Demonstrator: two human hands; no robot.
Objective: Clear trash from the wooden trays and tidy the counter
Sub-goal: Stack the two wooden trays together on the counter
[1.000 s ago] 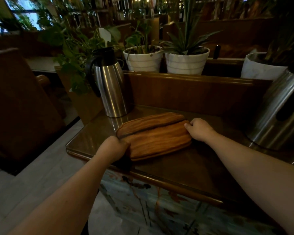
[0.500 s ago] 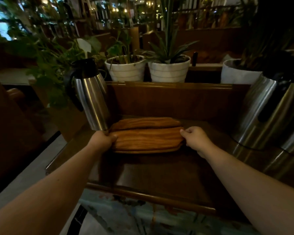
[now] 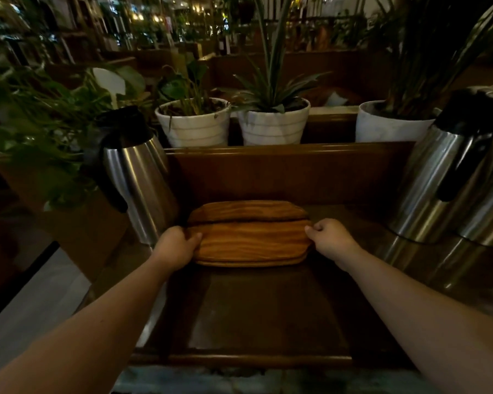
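Left hand (image 3: 177,247) and right hand (image 3: 329,240) each grip one end of the stacked brown oval wooden trays (image 3: 249,240) on the dark shiny tabletop (image 3: 268,308).

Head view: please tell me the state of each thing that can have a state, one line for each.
wooden trays: stacked, lying flat on the counter, no trash visible on top.
left hand: gripping the stack's left end.
right hand: fingers curled at the stack's right end.
left steel jug: upright, lid closed.
right steel jug: upright, lid on.
counter: bare in front of the trays.
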